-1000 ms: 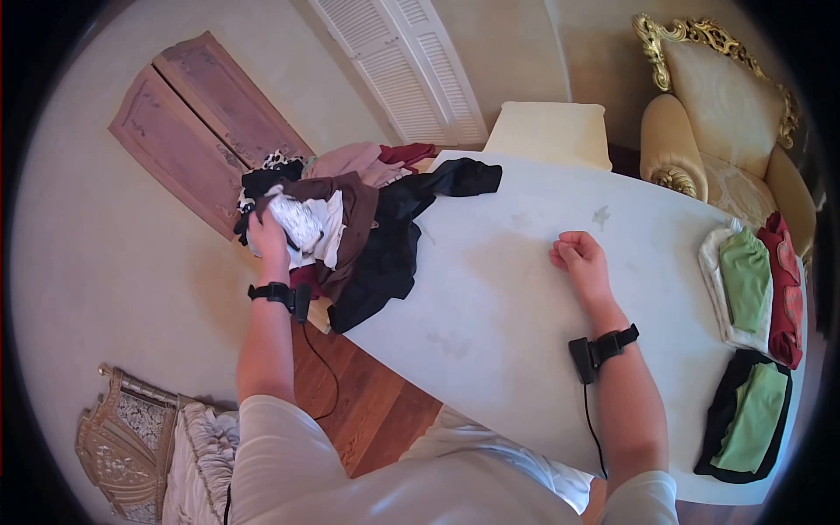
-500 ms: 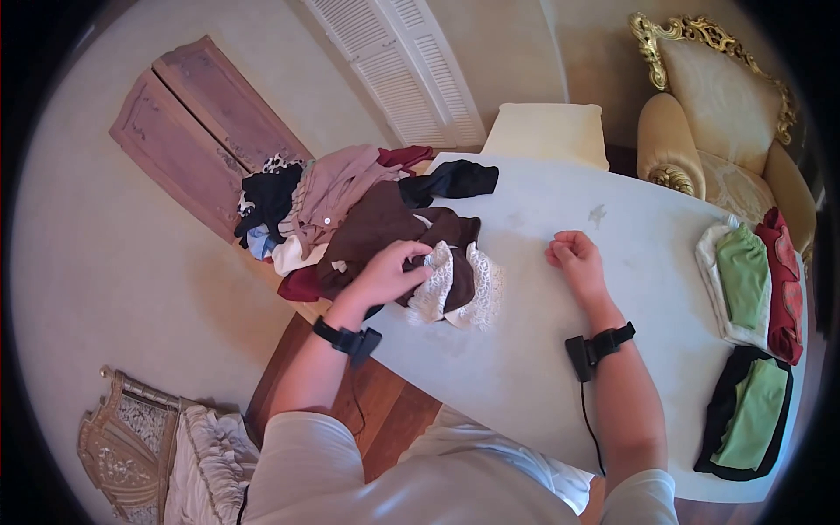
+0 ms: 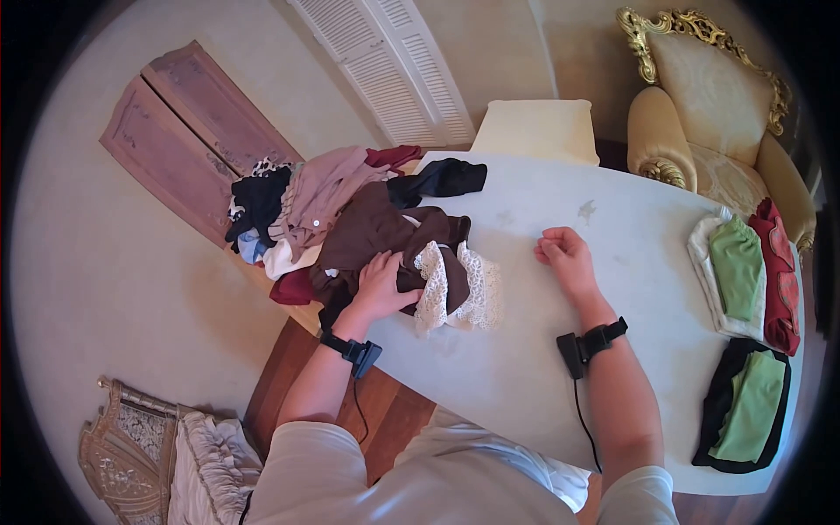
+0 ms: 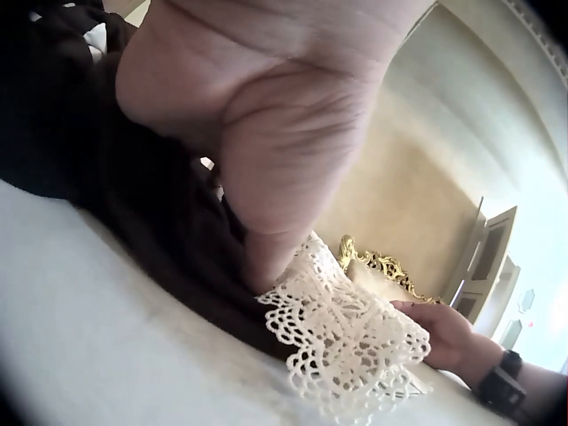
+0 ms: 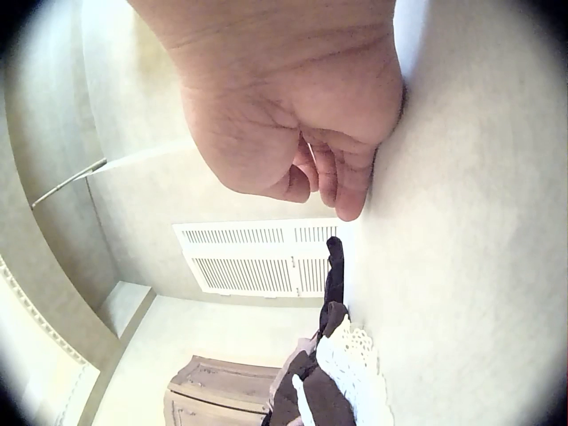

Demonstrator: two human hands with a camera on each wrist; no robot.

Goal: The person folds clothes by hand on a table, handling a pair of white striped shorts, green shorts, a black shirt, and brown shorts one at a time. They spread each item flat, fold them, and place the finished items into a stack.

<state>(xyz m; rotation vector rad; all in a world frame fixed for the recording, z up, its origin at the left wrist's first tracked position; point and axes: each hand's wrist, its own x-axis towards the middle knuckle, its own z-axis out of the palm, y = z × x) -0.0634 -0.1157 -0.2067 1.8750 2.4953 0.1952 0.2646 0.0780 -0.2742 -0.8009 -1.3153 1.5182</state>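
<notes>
A brown garment with white lace trim (image 3: 481, 289) lies bunched on the white table (image 3: 490, 385). My left hand (image 3: 378, 287) rests on the brown cloth (image 3: 367, 227), thumb and fingers spread apart, just left of the lace. In the left wrist view the thumb (image 4: 275, 204) points down onto the dark cloth, its tip beside the lace edge (image 4: 346, 328); the other fingertips are hidden. My right hand (image 3: 567, 258) rests on the table to the right of the lace, fingers loosely curled and holding nothing; the right wrist view shows its bent fingers (image 5: 342, 177) by the tabletop.
A heap of clothes with a pink garment (image 3: 328, 188) and a black garment (image 3: 442, 182) sits at the table's left end. Folded green (image 3: 737, 267), red (image 3: 777, 271) and black-and-green clothes (image 3: 748, 407) lie at the right. A gilded armchair (image 3: 713, 96) stands beyond.
My left hand carried the brown, lace-trimmed garment from the heap rightward onto the table, then shifted slightly left from the lace onto the brown cloth. My right hand stayed in place on the table.
</notes>
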